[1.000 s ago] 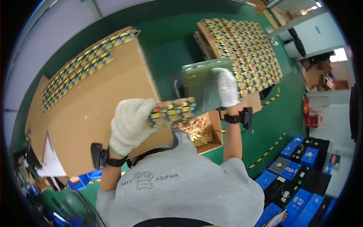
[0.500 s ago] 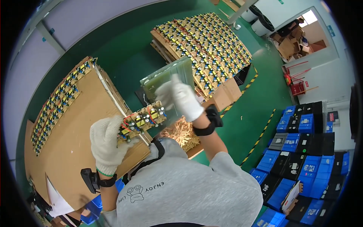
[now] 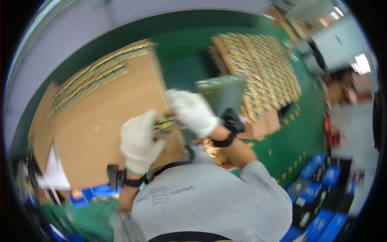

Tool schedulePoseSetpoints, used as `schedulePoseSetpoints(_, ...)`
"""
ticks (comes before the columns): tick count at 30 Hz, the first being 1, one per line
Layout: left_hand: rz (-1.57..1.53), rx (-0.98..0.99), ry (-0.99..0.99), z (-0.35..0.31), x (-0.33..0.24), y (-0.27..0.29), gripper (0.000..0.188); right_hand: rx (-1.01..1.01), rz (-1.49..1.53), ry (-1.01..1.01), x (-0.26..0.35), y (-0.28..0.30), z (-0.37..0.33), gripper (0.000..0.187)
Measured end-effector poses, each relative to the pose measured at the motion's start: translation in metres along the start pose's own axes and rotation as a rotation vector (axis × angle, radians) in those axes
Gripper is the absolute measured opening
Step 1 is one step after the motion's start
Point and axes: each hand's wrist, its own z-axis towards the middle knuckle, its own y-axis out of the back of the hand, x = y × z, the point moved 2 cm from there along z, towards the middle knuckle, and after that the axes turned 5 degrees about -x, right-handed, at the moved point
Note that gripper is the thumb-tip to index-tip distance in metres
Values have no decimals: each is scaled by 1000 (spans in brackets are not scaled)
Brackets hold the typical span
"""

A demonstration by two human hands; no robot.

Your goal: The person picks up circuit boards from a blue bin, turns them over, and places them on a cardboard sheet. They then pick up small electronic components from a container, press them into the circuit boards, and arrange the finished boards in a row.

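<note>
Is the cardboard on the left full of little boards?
Partly full: circuit boards sit in rows along its far edge, and plain brown cardboard shows nearer.

Left hand (image 3: 140,139) curled, right hand (image 3: 192,112) near it, both gloved

Circuit board (image 3: 164,126) too blurry for fine detail

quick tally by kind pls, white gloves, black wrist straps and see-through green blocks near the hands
White gloves: 2
Black wrist straps: 2
See-through green block: 1
Total: 5
</note>
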Motion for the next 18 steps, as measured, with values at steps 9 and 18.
schedulePoseSetpoints(9,-55,-91,399,-14,39,10,51,129,-271,110,-42,-28,82,46)
schedulePoseSetpoints(18,53,-11,458,-22,55,4,48,163,-873,229,-31,-69,122,71)
